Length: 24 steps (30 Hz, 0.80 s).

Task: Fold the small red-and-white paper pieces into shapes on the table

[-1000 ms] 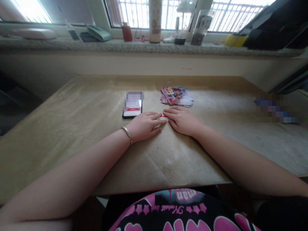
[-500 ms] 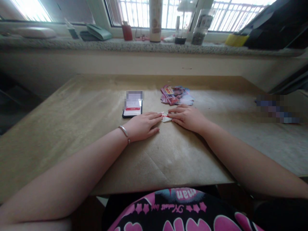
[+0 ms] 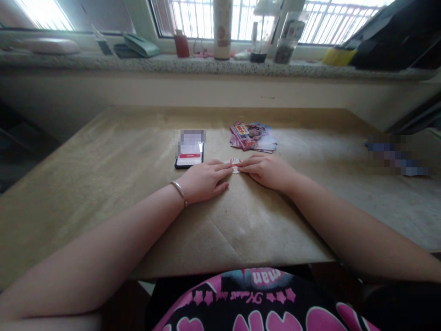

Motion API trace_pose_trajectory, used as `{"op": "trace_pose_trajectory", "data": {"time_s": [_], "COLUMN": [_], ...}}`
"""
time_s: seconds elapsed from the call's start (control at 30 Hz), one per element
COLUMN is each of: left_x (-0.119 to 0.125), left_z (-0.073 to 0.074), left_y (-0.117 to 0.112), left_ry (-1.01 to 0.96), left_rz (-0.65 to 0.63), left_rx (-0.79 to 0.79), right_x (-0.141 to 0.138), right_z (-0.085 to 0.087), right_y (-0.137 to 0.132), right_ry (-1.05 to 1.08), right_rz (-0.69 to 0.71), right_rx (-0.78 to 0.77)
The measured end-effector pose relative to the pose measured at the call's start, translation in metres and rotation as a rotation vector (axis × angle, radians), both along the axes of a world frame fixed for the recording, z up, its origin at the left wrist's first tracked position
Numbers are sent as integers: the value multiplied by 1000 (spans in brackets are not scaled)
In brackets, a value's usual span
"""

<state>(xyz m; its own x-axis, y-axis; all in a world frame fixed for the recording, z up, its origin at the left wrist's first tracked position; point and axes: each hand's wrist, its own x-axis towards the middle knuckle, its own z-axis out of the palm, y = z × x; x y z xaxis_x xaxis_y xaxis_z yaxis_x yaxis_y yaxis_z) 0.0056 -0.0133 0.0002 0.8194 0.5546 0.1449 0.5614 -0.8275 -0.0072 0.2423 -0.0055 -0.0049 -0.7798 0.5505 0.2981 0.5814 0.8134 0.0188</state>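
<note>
A small folded piece of paper (image 3: 235, 168), white with red print, lies flat on the table between my hands. My left hand (image 3: 206, 180) rests palm down with its fingertips on the paper's left side and the thumb stretched out below. From the right, my right hand (image 3: 270, 171) presses its outstretched fingers on the other side of the paper. Both hands lie flat and partly cover it, so its full shape is hidden. Just beyond my left hand is a phone (image 3: 190, 161) with a lit screen. Past my right hand lies a fanned pile of printed leaflets (image 3: 253, 137).
The wide table (image 3: 138, 138) has a beige cover. At far right lies a blurred flat item (image 3: 396, 158). On the stone windowsill (image 3: 200, 66) behind stand a red bottle (image 3: 181, 43), a tall pale bottle (image 3: 222, 32), a clear container (image 3: 288, 41) and a green case (image 3: 141, 46).
My right hand has shifted slightly left and down along the paper, and its fingers lie closer together. More red print shows between the hands. My left hand has barely moved.
</note>
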Motion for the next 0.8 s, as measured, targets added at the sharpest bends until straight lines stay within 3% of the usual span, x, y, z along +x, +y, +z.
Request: {"op": "trace_pose_trajectory", "data": {"time_s": [0.5, 0.8], "left_x": [-4, -4], "left_z": [-2, -4], "left_y": [8, 6], "left_ry": [-155, -148], "left_rz": [-12, -40], "left_rx": [3, 13], "right_x": [24, 30], "right_z": [7, 13], "right_y": [8, 9], "right_ry": [-22, -126], "right_rz": [-132, -256], "right_rx": [-124, -117]}}
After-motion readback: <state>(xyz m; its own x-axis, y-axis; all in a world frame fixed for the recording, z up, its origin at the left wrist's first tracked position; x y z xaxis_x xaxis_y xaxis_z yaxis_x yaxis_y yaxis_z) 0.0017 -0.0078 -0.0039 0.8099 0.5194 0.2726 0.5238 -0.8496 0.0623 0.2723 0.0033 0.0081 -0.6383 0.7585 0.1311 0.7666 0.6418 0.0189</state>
